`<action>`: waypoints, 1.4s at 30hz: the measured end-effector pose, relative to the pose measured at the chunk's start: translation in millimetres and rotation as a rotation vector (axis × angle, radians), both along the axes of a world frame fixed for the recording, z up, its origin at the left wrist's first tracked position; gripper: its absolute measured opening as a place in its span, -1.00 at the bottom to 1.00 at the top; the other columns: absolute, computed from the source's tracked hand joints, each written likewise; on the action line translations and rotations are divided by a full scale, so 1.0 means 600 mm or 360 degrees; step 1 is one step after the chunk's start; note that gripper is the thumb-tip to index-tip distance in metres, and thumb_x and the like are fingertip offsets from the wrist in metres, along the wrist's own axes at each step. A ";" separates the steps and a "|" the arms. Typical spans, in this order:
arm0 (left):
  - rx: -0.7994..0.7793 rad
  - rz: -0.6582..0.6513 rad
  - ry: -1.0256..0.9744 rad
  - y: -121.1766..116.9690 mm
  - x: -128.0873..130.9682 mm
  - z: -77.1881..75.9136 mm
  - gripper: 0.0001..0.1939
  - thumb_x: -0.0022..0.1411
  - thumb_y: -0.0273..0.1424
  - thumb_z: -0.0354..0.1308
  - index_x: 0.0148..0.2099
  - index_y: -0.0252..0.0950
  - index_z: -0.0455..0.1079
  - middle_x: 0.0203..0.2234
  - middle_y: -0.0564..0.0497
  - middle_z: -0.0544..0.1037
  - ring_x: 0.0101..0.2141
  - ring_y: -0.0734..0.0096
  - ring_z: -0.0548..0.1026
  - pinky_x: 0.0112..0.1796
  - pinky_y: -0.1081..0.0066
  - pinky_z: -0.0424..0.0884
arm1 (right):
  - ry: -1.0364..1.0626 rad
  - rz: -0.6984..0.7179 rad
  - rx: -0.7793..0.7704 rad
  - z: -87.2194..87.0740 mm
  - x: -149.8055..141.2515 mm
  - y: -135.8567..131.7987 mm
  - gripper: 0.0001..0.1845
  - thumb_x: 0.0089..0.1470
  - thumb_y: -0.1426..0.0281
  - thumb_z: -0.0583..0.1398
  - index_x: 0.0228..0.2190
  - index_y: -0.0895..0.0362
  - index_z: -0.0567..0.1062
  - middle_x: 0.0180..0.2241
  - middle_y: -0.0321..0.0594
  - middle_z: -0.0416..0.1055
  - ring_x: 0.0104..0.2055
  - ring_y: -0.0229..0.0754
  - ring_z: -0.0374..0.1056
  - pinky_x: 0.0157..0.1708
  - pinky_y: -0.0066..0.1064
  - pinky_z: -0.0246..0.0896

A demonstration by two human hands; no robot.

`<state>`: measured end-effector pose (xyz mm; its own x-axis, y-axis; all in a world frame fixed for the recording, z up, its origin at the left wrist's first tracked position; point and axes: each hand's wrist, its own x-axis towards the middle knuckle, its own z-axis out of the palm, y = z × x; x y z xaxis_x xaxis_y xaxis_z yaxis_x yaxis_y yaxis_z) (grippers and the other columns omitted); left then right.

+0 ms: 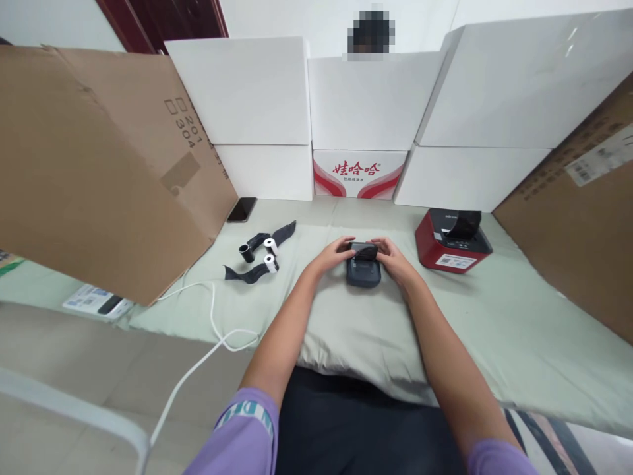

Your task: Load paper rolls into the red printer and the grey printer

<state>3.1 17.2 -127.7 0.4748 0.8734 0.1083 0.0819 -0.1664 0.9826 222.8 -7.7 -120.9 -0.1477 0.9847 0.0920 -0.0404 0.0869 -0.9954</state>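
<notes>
A small dark grey printer (363, 272) rests on the pale green cloth (494, 330) straight ahead of me, its lid raised at the far end. My left hand (332, 254) grips the printer's upper left side, fingers curled round the lid. My right hand (390, 256) holds the upper right side in the same way. Left of my hands lie two small white paper rolls (270, 254), a black tube (244, 253) and torn black wrapping (257, 272).
A red and black printer (451, 241) sits to the right. A black phone (242, 209) lies at the back left. White boxes (370, 99) wall the far side; big cardboard sheets (89, 171) lean left and right. A white cable (212, 330) trails left. A person's head shows behind the boxes.
</notes>
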 end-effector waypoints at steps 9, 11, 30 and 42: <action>-0.0061 0.0059 -0.0075 0.001 0.002 -0.005 -0.31 0.15 -0.26 0.31 0.29 -0.32 0.26 0.13 -0.30 0.46 0.17 0.06 0.42 0.21 0.07 0.26 | -0.0163 -0.0437 -0.0084 -0.008 -0.007 -0.021 -0.50 -0.13 0.10 0.31 -0.17 0.06 0.40 -0.10 -0.12 0.53 0.00 0.00 0.45 0.12 -0.03 0.30; -0.0072 0.0088 -0.0109 0.005 0.004 -0.012 -0.29 0.14 -0.27 0.33 0.30 -0.32 0.26 0.13 -0.31 0.46 0.17 0.04 0.41 0.22 0.05 0.25 | -0.0299 -0.0498 -0.0207 -0.006 -0.012 -0.043 -0.52 -0.07 0.14 0.21 -0.11 0.09 0.42 -0.09 -0.07 0.51 -0.04 0.03 0.45 0.06 -0.01 0.32; -0.0113 0.0142 -0.0070 0.003 0.008 -0.004 -0.39 0.28 -0.03 0.06 0.28 -0.18 0.29 0.11 -0.22 0.53 0.07 0.15 0.52 0.21 0.06 0.21 | -0.1501 -0.1349 0.0181 0.025 -0.048 -0.046 0.05 -0.18 0.11 0.32 0.23 0.36 0.16 0.02 0.22 0.25 0.10 0.30 0.10 0.17 0.06 -0.05; -0.0038 0.0138 0.0008 0.010 0.009 -0.018 -0.43 0.29 -0.07 0.10 0.24 -0.22 0.32 0.05 -0.20 0.56 0.02 0.24 0.55 0.17 0.16 0.29 | -0.1190 -0.1283 0.0217 0.011 0.003 -0.007 0.06 -0.19 0.07 0.36 0.23 0.34 0.18 0.10 0.29 0.23 0.18 0.35 0.10 0.21 0.18 -0.05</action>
